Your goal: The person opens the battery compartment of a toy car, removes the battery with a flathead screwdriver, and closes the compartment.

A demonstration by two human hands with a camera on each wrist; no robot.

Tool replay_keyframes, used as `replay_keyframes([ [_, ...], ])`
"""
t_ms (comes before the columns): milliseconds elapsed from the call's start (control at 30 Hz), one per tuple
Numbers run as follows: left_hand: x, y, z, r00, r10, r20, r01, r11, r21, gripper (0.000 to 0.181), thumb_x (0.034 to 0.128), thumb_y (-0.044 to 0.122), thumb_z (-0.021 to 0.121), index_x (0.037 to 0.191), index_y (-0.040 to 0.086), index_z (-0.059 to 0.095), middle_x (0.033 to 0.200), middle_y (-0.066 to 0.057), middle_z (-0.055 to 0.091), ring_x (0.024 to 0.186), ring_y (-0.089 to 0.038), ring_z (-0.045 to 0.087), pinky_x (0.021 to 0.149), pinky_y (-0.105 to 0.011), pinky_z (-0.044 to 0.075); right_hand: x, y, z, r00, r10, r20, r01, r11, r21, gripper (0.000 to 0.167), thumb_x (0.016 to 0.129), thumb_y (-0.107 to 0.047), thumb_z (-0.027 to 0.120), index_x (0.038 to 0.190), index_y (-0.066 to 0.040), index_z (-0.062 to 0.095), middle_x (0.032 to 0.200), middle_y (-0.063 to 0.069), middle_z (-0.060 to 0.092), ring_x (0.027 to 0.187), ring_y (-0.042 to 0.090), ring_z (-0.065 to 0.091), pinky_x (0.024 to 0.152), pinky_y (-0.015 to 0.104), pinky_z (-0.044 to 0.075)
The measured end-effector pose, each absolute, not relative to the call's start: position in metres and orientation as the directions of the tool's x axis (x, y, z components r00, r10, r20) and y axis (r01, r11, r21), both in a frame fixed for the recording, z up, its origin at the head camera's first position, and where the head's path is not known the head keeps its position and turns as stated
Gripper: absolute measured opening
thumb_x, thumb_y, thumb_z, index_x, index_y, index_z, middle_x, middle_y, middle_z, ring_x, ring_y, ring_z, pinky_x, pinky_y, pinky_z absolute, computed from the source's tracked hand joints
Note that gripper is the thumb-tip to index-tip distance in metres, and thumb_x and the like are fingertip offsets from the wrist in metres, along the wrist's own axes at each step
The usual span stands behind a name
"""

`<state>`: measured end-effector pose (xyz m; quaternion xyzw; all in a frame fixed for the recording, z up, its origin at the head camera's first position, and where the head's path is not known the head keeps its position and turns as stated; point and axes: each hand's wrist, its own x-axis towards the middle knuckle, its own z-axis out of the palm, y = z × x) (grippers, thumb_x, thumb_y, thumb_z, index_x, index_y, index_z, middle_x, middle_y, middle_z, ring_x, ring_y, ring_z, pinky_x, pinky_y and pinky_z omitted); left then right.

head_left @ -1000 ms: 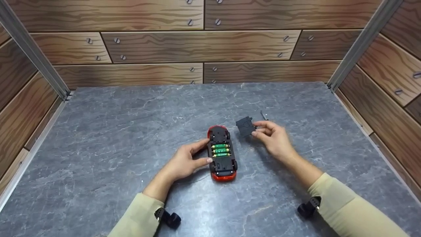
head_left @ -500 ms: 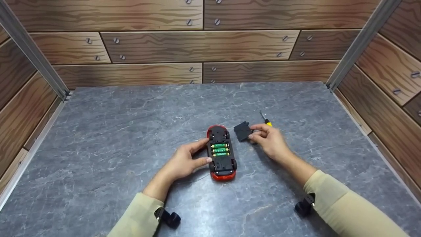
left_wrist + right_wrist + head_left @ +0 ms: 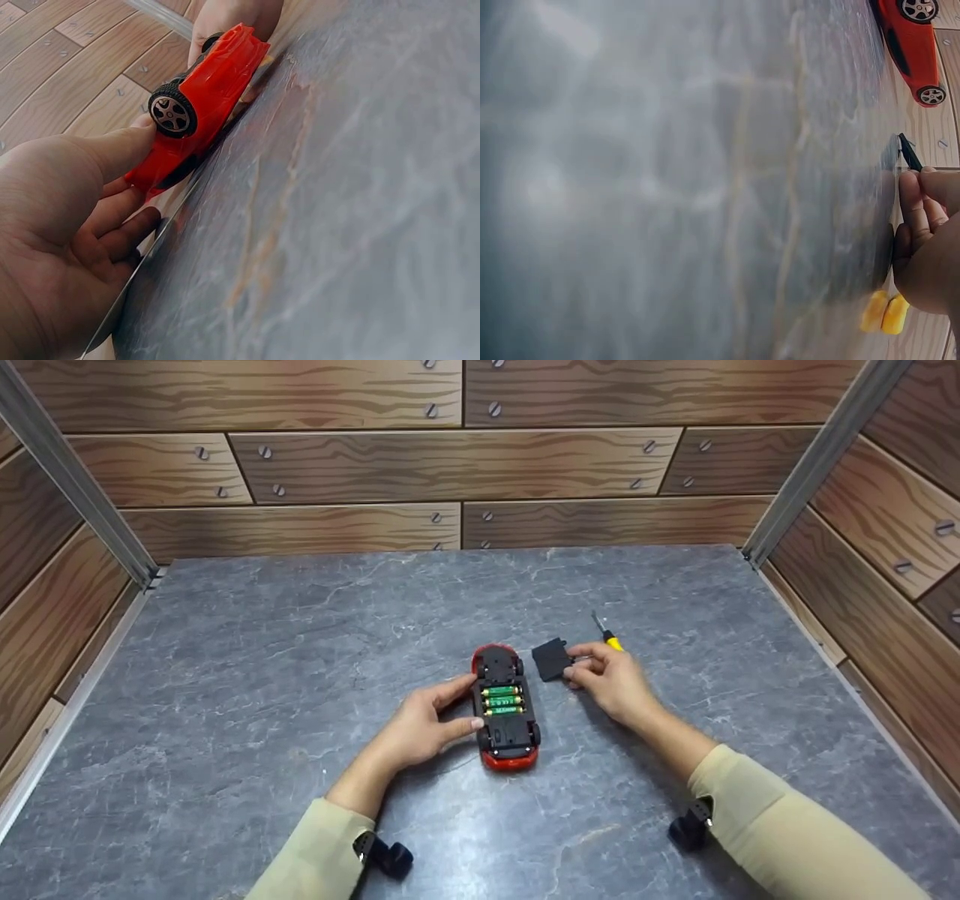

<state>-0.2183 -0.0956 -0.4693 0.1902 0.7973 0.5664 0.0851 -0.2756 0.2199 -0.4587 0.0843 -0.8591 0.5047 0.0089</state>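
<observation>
Head view: one red toy car (image 3: 514,731) lies upside down on the counter (image 3: 300,660), three green-and-gold batteries (image 3: 502,700) side by side in its underside; their white lettering is too small to read. The left hand (image 3: 416,731) touches the car's left side with its grip spread, thumb and forefinger well apart. The right hand (image 3: 619,682) has its grip closed in a pinch on one black cover (image 3: 551,660), right of the car and apart from it. One screwdriver (image 3: 613,642) lies just beyond that hand. Only the wrist views show silver-spoked wheels (image 3: 931,95): one clearly from the left, two from the right.
</observation>
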Motion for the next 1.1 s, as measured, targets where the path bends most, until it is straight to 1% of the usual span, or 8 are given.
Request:
replay_keyframes([
  [200, -0.2184, -0.0957, -0.4691, -0.913, 0.401, 0.071, 0.202, 0.297, 0.933, 0.074, 0.0946, 0.022, 0.082, 0.158, 0.005, 0.048, 0.160, -0.013, 0.050, 0.150, -0.028, 0.044, 0.127, -0.044, 0.029, -0.2760, 0.2187, -0.4598, -0.987, -0.130, 0.093, -0.145, 0.470, -0.870, 0.031, 0.097, 0.004, 0.072, 0.126, 0.011, 0.066, 0.096, 0.021, 0.078, 0.073, 0.010, 0.071, 0.070, 0.018, 0.058],
  [500, -0.2175, -0.0957, -0.4682, -0.915, 0.399, 0.056, 0.188, 0.300, 0.935, 0.075, 0.0942, 0.021, 0.082, 0.159, 0.006, 0.047, 0.161, -0.012, 0.048, 0.151, -0.027, 0.043, 0.127, -0.042, 0.029, -0.2756, 0.2181, -0.4577, -0.987, -0.133, 0.089, -0.143, 0.484, -0.863, 0.033, 0.098, -0.001, 0.074, 0.128, 0.009, 0.065, 0.098, 0.020, 0.078, 0.074, 0.015, 0.073, 0.069, 0.020, 0.059],
  [633, -0.2173, -0.0954, -0.4685, -0.918, 0.394, 0.046, 0.181, 0.311, 0.933, 0.075, 0.0937, 0.022, 0.083, 0.159, 0.008, 0.048, 0.161, -0.011, 0.048, 0.150, -0.025, 0.043, 0.127, -0.041, 0.029, -0.2756, 0.2184, -0.4587, -0.987, -0.131, 0.090, -0.144, 0.501, -0.853, 0.031, 0.098, -0.001, 0.074, 0.127, 0.009, 0.066, 0.096, 0.019, 0.079, 0.074, 0.013, 0.072, 0.069, 0.019, 0.058],
  [833, -0.2175, -0.0956, -0.4706, -0.913, 0.400, 0.075, 0.202, 0.286, 0.937, 0.073, 0.0947, 0.020, 0.082, 0.158, 0.005, 0.049, 0.159, -0.013, 0.050, 0.150, -0.027, 0.044, 0.127, -0.043, 0.029, -0.2759, 0.2181, -0.4591, -0.986, -0.137, 0.092, -0.152, 0.534, -0.832, 0.032, 0.096, -0.002, 0.076, 0.125, 0.007, 0.068, 0.092, 0.014, 0.079, 0.073, 0.010, 0.070, 0.068, 0.017, 0.056],
  [900, -0.2176, -0.0956, -0.4707, -0.913, 0.401, 0.077, 0.203, 0.281, 0.938, 0.072, 0.0949, 0.020, 0.082, 0.157, 0.004, 0.049, 0.159, -0.014, 0.050, 0.150, -0.028, 0.044, 0.127, -0.043, 0.029, -0.2761, 0.2182, -0.4593, -0.985, -0.143, 0.098, -0.160, 0.535, -0.830, 0.031, 0.096, -0.002, 0.077, 0.125, 0.007, 0.068, 0.091, 0.014, 0.079, 0.072, 0.010, 0.070, 0.068, 0.017, 0.056],
  [1100, -0.2173, -0.0962, -0.4695, -0.919, 0.392, 0.049, 0.179, 0.303, 0.936, 0.074, 0.0942, 0.022, 0.082, 0.159, 0.008, 0.048, 0.161, -0.012, 0.049, 0.151, -0.027, 0.043, 0.127, -0.043, 0.029, -0.2758, 0.2183, -0.4582, -0.981, -0.153, 0.116, -0.180, 0.524, -0.833, 0.031, 0.095, 0.000, 0.076, 0.124, 0.009, 0.068, 0.092, 0.018, 0.078, 0.071, 0.012, 0.071, 0.066, 0.018, 0.057],
])
